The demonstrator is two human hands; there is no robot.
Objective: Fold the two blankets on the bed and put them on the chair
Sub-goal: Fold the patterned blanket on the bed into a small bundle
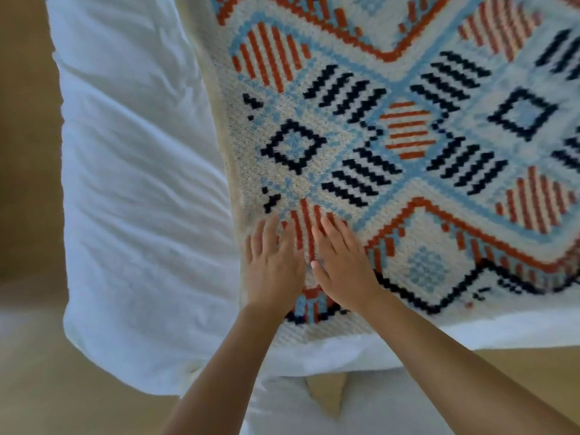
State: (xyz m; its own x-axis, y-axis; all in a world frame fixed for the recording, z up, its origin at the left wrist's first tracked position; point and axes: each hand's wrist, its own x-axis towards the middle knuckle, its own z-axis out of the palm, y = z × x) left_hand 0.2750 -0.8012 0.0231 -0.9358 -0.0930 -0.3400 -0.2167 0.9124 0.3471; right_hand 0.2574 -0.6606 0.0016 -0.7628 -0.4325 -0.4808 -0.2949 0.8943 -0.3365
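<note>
Woolly and knitted, the blanket lies spread flat on the bed. It is cream with light blue bands, orange stripes and dark blue squares and lines. Its left edge and near edge both show, and they meet at a corner close to the person. That corner sits near the bed's near edge.

Both hands lie flat on the blanket at this corner, palms down. The left hand rests right by the blanket's left edge, fingers stretched out and a little apart. The right hand is just beside it, almost touching, fingers also straight and pointing away from the person. Neither hand holds or pinches the cloth; they only press on top. Both bare arms reach up from the bottom of the view.

White bedding, soft and wrinkled, shows to the left of the blanket and below it. Past the bed on the left and at the bottom is a tan floor.
</note>
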